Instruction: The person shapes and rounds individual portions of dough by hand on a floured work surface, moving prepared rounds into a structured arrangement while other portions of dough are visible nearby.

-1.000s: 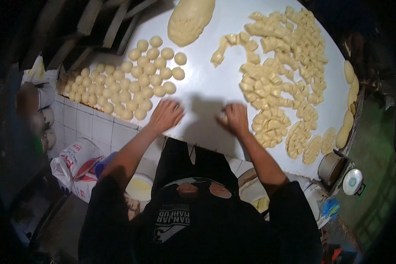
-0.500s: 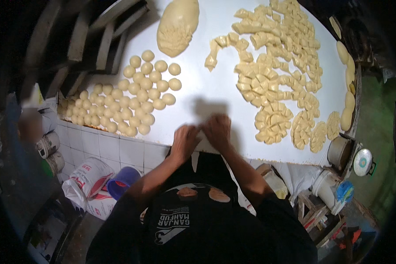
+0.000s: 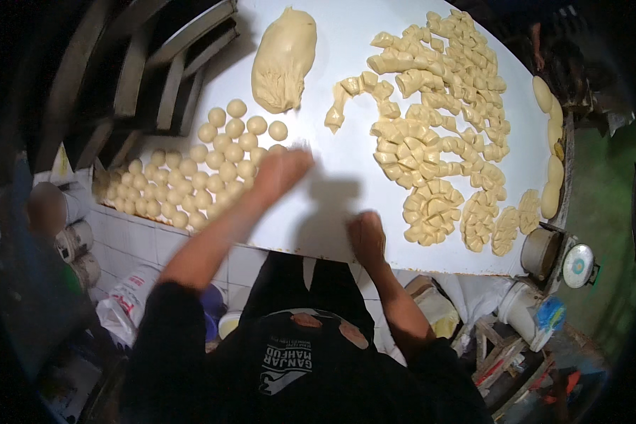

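Note:
Over the white table (image 3: 343,42), my left hand (image 3: 286,169) reaches to the right edge of a group of round dough balls (image 3: 218,116). Motion smears its fingers, so I cannot tell whether it holds or touches a ball. My right hand (image 3: 366,237) is closed near the table's front edge, its fingers curled under. Whatever may lie beneath or inside them is hidden. A large smooth lump of dough (image 3: 283,60) lies beyond my left hand. Many cut dough pieces (image 3: 410,145) spread over the right half, some still joined in strips.
Dark wooden slats (image 3: 131,78) stand at the left. Long dough rolls (image 3: 555,177) line the table's right end. A metal pot (image 3: 538,252) and a round lid (image 3: 579,265) sit off the right corner. Below the front edge are a white sack (image 3: 131,293) and a purple bucket (image 3: 212,300).
My hands were together at the front edge and are now apart. The left moved away and leftward to the dough balls; the right shifted slightly rightward.

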### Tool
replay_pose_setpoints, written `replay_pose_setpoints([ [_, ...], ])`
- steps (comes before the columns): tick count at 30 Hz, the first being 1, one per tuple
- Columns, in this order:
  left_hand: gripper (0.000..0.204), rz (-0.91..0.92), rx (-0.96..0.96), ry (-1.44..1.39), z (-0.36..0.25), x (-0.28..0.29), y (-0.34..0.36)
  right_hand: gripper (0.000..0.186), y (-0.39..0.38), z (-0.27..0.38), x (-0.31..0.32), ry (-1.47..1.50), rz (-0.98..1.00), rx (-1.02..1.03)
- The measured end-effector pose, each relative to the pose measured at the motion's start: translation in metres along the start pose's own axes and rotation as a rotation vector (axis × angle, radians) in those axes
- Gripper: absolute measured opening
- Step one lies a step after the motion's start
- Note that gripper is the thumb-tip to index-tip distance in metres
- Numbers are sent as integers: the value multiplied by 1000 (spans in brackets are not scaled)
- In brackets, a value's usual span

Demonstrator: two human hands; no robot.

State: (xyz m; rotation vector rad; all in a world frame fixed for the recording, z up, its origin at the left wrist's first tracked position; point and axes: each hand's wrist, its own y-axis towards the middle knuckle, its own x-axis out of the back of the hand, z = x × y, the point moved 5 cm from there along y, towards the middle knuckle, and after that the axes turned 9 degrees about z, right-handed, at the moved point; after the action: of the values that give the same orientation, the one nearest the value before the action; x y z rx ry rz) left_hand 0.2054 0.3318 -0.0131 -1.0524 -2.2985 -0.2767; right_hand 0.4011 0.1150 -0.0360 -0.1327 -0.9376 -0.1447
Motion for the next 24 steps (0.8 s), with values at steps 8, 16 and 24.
replay_pose_setpoints([
  [8, 28, 462, 51, 380, -17, -96, -121, 23, 59, 17, -35, -224, -153, -59],
  [16, 28, -22, -3, 298, -29, -83, -25, 28, 73, 9, -16, -250, 105, 67],
  [24, 21, -14, -171, 444, 1, -62, -79, 20, 56, -17, -6, -198, 117, 494],
])
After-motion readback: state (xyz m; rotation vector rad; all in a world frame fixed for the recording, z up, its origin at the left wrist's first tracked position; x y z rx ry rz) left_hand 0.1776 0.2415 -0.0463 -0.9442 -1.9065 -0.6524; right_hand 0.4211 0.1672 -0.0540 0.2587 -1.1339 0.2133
